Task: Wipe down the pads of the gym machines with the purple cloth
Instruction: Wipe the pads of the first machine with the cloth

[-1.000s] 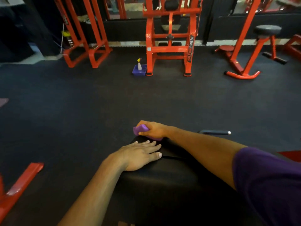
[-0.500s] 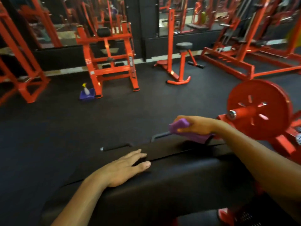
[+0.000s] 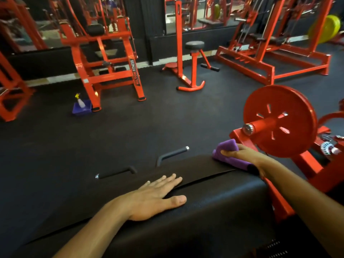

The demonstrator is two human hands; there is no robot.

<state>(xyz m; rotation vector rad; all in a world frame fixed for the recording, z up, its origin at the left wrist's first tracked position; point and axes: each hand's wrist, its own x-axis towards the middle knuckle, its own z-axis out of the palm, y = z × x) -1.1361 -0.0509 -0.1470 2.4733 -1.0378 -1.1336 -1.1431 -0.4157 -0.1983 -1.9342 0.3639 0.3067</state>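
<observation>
Right hand: your right hand (image 3: 242, 155) grips the purple cloth (image 3: 228, 152), fingers curled over its top, pressing it onto the far right corner of the black pad (image 3: 214, 211).
Purple cloth: folded and bunched, it lies on the pad's far edge, just below the red weight plate (image 3: 290, 108); one end trails back under your wrist.
Left hand: your left hand (image 3: 156, 198) lies flat on the pad with straight fingers and the thumb spread out, holding nothing; it sits well to the left of the cloth.
Black pad: a wide, textured black cushion fills the lower part of the view, with a seam running across it between your two hands.
Handles: two dark bar handles (image 3: 173, 153) with silver end caps stick out just beyond the pad's far edge.
Weight plate: a red slotted disc on a red sleeve with a chrome tip, mounted on the red frame to your right.
Floor: dark rubber flooring (image 3: 93, 142) stretches away ahead.
Spray bottle: a small bottle with a yellow trigger (image 3: 80, 101) stands in a blue tub (image 3: 82, 109) on the floor, touching the foot of a red machine (image 3: 104, 60) marked "Hilton Fitness".
Stool: a round black seat on a red post (image 3: 194, 53) stands further back, near the mirrored wall.
</observation>
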